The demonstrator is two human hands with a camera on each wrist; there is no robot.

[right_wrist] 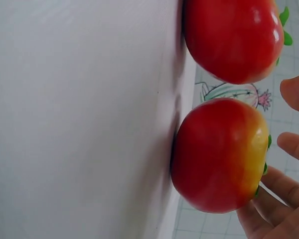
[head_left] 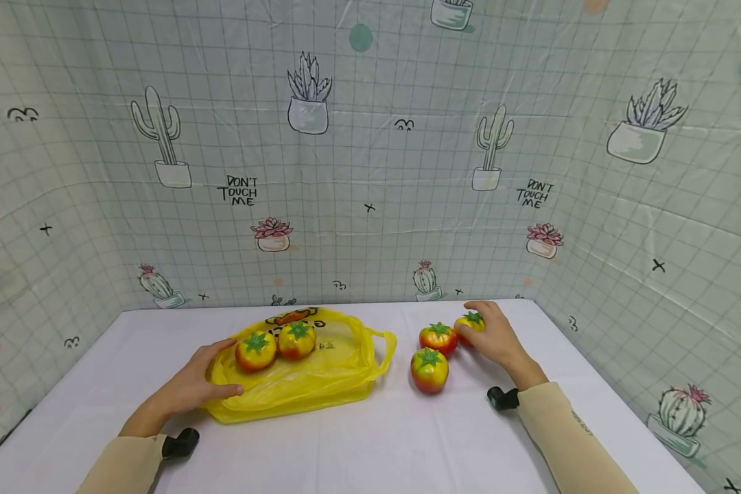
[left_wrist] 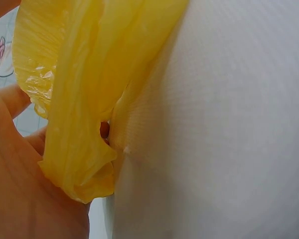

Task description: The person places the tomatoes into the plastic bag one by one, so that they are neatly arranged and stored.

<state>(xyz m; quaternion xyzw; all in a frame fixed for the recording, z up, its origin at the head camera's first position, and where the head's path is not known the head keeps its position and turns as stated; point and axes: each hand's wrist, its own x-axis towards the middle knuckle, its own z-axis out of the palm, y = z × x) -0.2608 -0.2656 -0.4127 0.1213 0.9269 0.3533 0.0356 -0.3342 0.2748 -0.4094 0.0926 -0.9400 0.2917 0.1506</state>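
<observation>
Five round red-yellow fruits (head_left: 429,374): one at unclenched right grip (head_left: 494,338), two beside; two on yellow plastic bag (head_left: 302,403) touching spread left grip (head_left: 191,384).

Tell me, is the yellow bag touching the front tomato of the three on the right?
Apart. The head view shows bare white tablecloth between the yellow bag and the front tomato.
</observation>
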